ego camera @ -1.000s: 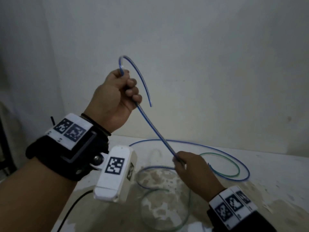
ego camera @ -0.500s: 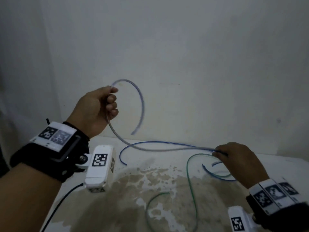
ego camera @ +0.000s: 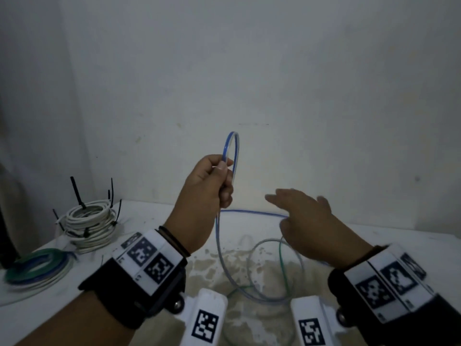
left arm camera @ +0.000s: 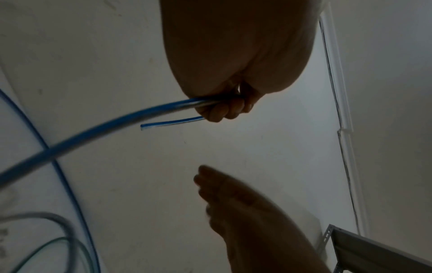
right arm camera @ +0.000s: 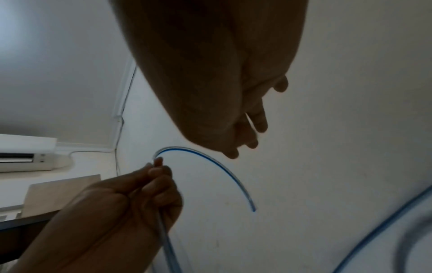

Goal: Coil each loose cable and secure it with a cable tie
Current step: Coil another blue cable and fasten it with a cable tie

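Two hands — left (ego camera: 207, 193) round blue cable (ego camera: 230, 151), right (ego camera: 306, 221) spread.

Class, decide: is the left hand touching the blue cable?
Touching. In the left wrist view, the left hand has its fingers curled round the blue cable.

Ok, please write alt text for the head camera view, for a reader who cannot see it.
The left hand grips a thin blue-striped clear cable arching above it, while the open right hand reaches toward its trailing length. On the stained white table, white cable coils bound with black ties sit far left.
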Tool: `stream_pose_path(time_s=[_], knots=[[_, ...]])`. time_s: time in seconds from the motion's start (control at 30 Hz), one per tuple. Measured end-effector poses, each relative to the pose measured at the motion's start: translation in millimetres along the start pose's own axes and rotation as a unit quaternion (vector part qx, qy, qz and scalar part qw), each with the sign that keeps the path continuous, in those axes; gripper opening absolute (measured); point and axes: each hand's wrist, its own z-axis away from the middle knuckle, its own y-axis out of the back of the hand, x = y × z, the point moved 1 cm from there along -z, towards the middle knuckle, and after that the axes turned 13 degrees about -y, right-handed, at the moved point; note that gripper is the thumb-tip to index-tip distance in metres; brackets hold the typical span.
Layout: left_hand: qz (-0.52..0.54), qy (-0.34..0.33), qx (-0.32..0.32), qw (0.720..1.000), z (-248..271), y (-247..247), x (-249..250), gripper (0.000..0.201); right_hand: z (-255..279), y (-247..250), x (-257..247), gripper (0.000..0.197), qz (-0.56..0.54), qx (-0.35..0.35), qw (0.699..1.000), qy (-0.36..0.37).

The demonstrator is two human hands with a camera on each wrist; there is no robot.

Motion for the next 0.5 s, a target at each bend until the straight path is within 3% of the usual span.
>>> stream_pose_path(time_s=[0.07, 0.17, 0.23, 0.37, 0.4, 0.5], knots=[[-0.021, 0.001, -0.003, 1.0, 5.0, -6.4, -1.5, 0.021, 1.0, 5.7, -14.2, 0.036, -0.177, 0.042, 0.983, 0.023], [-0.017, 0.014, -0.007, 1.0, 12.9, -16.1, 0.3, 0.019, 9.7, 4.2, -35.8, 0.022, -0.406, -0.038, 0.913, 0.037], [0.001, 0.034, -0.013, 0.999, 15.5, -20.1, 3.0, 0.019, 13.9, -1.5, -43.0, 0.022, -0.451, -0.067, 0.89, 0.025], [-0.042, 0.03, -0.013, 0.999, 15.0, -14.9, 2.6, 0.02, 15.8, -8.0, -42.6, 0.021, -0.425, -0.016, 0.905, 0.035], [-0.055, 0.028, -0.012, 0.998, 14.5, -11.7, 1.3, 0.021, 16.6, -6.3, -41.5, 0.023, -0.441, -0.012, 0.897, 0.026], [-0.133, 0.011, 0.015, 0.991, 10.3, 7.8, -9.8, 0.023, 19.8, 4.2, -35.5, 0.026, -0.546, -0.042, 0.837, 0.0]])
